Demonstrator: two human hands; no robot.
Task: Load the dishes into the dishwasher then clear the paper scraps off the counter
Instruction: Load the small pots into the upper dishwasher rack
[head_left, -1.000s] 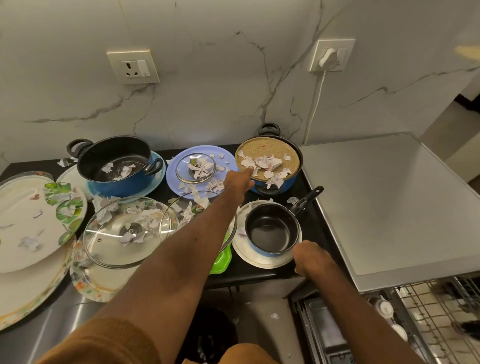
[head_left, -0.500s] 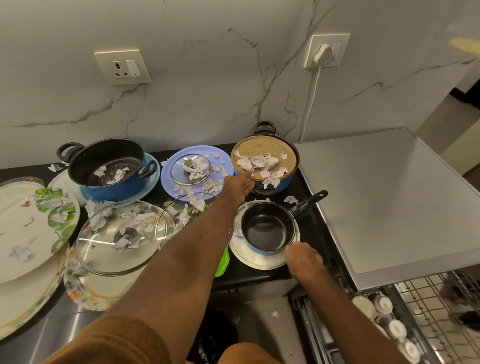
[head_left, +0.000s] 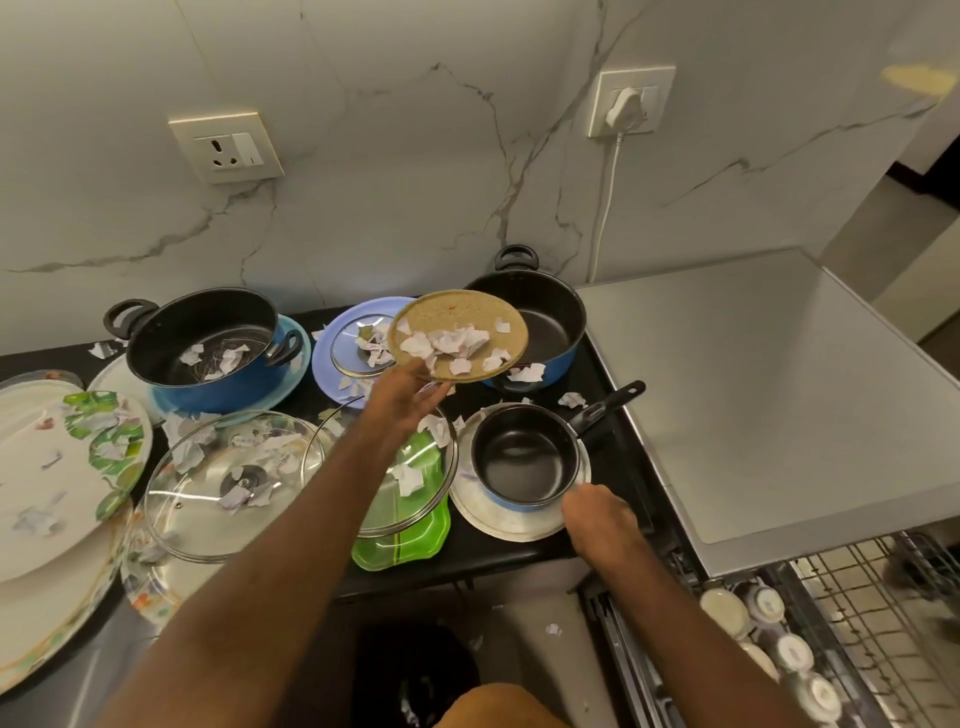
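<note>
My left hand (head_left: 406, 399) pinches the near edge of a round tan mat (head_left: 457, 335) and holds it in the air, with paper scraps (head_left: 451, 344) lying on it. Behind it stands the uncovered blue pot (head_left: 540, 332). My right hand (head_left: 596, 518) grips the rim of a white plate (head_left: 519, 522) that carries a small black saucepan (head_left: 524, 457). A second blue pot (head_left: 208, 348) with scraps inside sits at the back left. Two glass lids (head_left: 234, 478) lie in front, littered with scraps.
A lilac plate (head_left: 332, 343) with a small lid sits at the back. Large trays (head_left: 57, 467) crowd the left. A green plate (head_left: 410, 535) lies under a lid. The steel dishwasher top (head_left: 779, 389) is on the right, its open rack (head_left: 831, 639) holding cups below.
My left hand took hold of the tan mat and lifted it off the right blue pot, moving it left and toward me. My right hand stayed at the white plate's edge.
</note>
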